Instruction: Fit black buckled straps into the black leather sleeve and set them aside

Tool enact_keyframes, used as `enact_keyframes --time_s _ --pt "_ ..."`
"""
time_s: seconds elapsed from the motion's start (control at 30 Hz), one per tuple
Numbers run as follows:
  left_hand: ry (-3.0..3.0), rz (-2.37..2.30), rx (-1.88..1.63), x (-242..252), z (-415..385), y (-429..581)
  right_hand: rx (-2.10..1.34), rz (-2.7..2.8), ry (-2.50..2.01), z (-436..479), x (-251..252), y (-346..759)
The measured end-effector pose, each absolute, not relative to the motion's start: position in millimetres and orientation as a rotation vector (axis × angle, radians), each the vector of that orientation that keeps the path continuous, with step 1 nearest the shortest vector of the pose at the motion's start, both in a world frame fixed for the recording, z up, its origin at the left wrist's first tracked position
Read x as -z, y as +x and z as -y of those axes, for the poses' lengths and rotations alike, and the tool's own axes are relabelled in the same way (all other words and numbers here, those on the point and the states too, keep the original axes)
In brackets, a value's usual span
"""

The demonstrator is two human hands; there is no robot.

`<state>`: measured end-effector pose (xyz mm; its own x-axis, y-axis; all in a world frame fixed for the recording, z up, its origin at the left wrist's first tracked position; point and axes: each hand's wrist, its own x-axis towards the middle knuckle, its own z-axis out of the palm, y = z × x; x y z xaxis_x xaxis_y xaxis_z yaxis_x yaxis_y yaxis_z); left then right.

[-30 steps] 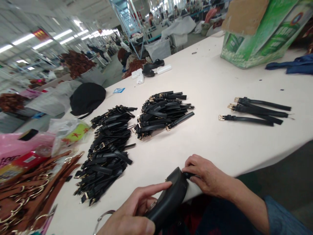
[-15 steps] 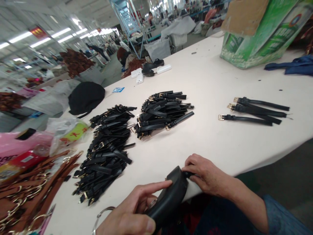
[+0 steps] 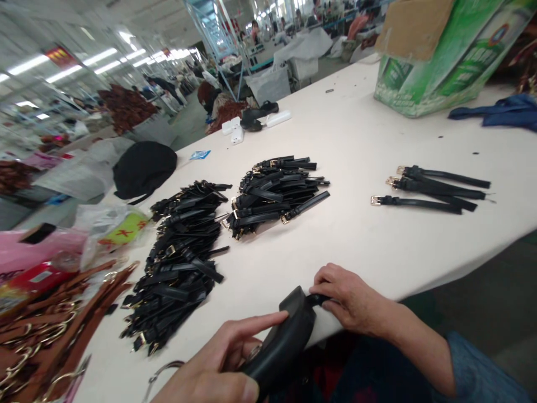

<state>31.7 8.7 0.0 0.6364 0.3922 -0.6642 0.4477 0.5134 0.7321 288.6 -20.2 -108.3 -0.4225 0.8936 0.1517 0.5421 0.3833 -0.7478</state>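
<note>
My left hand (image 3: pixel 222 358) is wrapped round a curved, smooth black piece (image 3: pixel 285 341) that looks like leather, its index finger stretched along the top. A metal ring or snap shows under those fingers. At the far end of the piece, my right hand (image 3: pixel 342 296) pinches a short, narrow black strap (image 3: pixel 316 299); most of the strap is hidden by the fingers. Beyond my hands lie two heaps of black buckle straps, one in the middle (image 3: pixel 272 196) and a longer one at the left (image 3: pixel 180 263). Several more buckle straps (image 3: pixel 432 190) lie apart on the right.
The pale table (image 3: pixel 356 235) carries a green carton (image 3: pixel 428 84) and dark blue cloth (image 3: pixel 503 112) at the back right. Brown straps with metal rings (image 3: pixel 46 336) crowd the left edge. A black cap (image 3: pixel 145 168) and white plastic boxes (image 3: pixel 237 134) lie farther back.
The whole view has shifted slightly. My right hand is a little farther from the end of the curved black piece, and more of the narrow strap shows between them.
</note>
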Motion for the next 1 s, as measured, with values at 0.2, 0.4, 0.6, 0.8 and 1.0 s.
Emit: enact_keyframes --time_s 0.2,0.4,0.6,0.8,1.0 --pt "1.055 -0.97 0.079 -4.8 -15.9 33.0 -0.845 2.107 -1.247 20.0 108.4 288.8" --pt "1.036 -0.964 0.11 -13.1 -25.6 41.0 -0.844 2.095 -1.25 20.1 107.6 288.2" --pt "1.036 -0.941 0.141 -18.2 -31.0 45.3 -0.838 2.085 -1.232 20.4 107.5 288.4" --pt "1.104 -0.944 0.158 -12.9 -28.6 37.9 -0.843 2.101 -1.239 20.5 108.3 288.4" --pt "1.019 -0.939 0.135 -12.6 -25.2 48.6 -0.847 2.099 -1.251 21.0 107.4 289.0"
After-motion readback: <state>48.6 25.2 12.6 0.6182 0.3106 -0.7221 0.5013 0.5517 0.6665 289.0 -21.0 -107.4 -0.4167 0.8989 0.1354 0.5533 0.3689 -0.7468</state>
